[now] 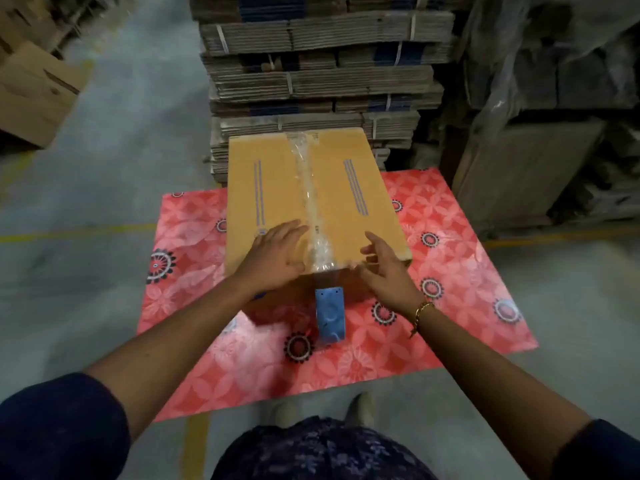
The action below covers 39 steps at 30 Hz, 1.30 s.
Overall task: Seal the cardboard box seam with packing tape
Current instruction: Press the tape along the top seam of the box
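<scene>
A brown cardboard box stands on a red flowered mat. A strip of clear packing tape runs along its centre seam from the far edge to the near edge. My left hand lies flat on the box top, just left of the tape near the front edge. Fingers spread, my right hand hovers at the near right corner of the box and holds nothing. A blue tape dispenser sits against the box's front face, below the tape's end, between my two hands.
Tall stacks of bundled flat cartons rise right behind the box. Plastic-wrapped goods stand at the right. An open carton sits at far left. Grey concrete floor with yellow lines surrounds the mat. My feet are at its near edge.
</scene>
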Motion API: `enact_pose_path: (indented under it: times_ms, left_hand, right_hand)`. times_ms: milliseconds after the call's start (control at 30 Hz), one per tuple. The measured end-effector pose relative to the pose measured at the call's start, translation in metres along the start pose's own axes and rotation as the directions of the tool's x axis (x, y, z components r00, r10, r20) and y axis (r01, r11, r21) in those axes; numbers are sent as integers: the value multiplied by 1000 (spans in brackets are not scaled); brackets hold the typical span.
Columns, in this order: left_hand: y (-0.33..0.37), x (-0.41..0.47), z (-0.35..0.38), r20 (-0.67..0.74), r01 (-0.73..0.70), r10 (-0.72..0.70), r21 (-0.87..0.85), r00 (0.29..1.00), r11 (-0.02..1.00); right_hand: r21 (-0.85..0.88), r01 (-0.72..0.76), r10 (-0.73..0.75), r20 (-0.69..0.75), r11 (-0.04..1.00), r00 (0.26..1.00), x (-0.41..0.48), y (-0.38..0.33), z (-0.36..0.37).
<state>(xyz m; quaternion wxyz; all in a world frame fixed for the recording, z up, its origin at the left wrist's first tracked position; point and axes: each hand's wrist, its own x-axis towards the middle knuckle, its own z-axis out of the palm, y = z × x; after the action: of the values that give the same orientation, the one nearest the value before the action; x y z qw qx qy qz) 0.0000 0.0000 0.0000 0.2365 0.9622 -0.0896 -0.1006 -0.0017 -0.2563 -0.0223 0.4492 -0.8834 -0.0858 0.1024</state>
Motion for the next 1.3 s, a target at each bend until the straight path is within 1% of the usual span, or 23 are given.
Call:
enact_pose_path:
  times_ms: [100,200,233,367,467,533,600,733,800,900,1000,1100,1200,1300]
  left_hand:
    - [-6,8,10,94,-154,137,205,986,967]
    - [-5,15,25,175,-306,261,335,949,891]
    - [-6,18,30,196,-336,282,353,939,873]
    - [-15,24,42,252,-378,303,354,919,855]
    - [-25,23,50,182,-398,354,382,917,834]
    - [-28,22,55,142,-395,370,403,918,825]
    - [-29,23,57,132,-397,378,416,916,818]
    - [-31,24,59,113,-402,394,425,912,811]
    - [-32,25,60,113,-406,399,436,910,803]
    - [-32,26,60,112,-412,407,449,906,793]
    - [-31,27,59,117,-404,397,456,911,793]
    - [-29,32,56,117,-401,399,503,909,766]
    - [-26,38,56,101,-392,407,551,908,737]
    - [-26,40,61,70,-378,415,570,907,729]
  right_hand:
    - [-68,-39,32,-98,997,995,-20,9,23]
    - [-90,-101,80,-215,991,973,-45,17,51]
    - [-83,-132,111,-218,988,970,-50,19,60]
    - [-113,-273,259,-123,955,958,-63,34,90]
    - [-80,-369,364,-71,926,929,-65,41,107]
    - [-28,-403,401,-59,915,914,-64,44,117]
    - [32,-427,428,-65,904,901,-63,46,126]
    - [140,-435,449,-91,890,889,-62,49,134]
    - [146,-428,443,-101,892,891,-62,48,135]
    - [163,-421,436,-68,892,897,-62,48,141]
    - [135,-407,420,-88,903,903,-63,43,143]
    - [112,-385,397,-132,916,908,-69,34,142]
    - [135,-342,363,-204,930,909,-83,26,137]
    - [98,-294,309,-216,951,926,-89,21,131]
